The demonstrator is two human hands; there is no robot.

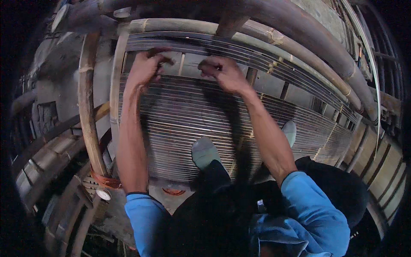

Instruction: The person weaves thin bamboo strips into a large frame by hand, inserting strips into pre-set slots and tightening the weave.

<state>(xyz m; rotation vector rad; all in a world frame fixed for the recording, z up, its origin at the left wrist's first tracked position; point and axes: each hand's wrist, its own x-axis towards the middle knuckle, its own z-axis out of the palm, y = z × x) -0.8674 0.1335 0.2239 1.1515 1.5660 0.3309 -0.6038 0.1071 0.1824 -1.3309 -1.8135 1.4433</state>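
A panel of thin, closely spaced slats [171,115] stretches across the frame below my hands. Farther off runs a second band of thin slats [192,44], with a gap between the two. My left hand [145,70] hovers over the left end of this gap, its fingers bent and smeared by motion; whether it holds anything is unclear. To the right, my right hand [224,73] has its fingers curled together, pointing left. Anything pinched in it is too small to make out. The hands are apart, with no thing plainly visible between them.
Thick bamboo poles [180,26] border the slats at the far side. An upright bamboo post [87,107] stands at the left, with an orange binding [105,180] near its foot. My feet in grey socks [205,152] rest on the slats. A pale cord [372,64] hangs at the right.
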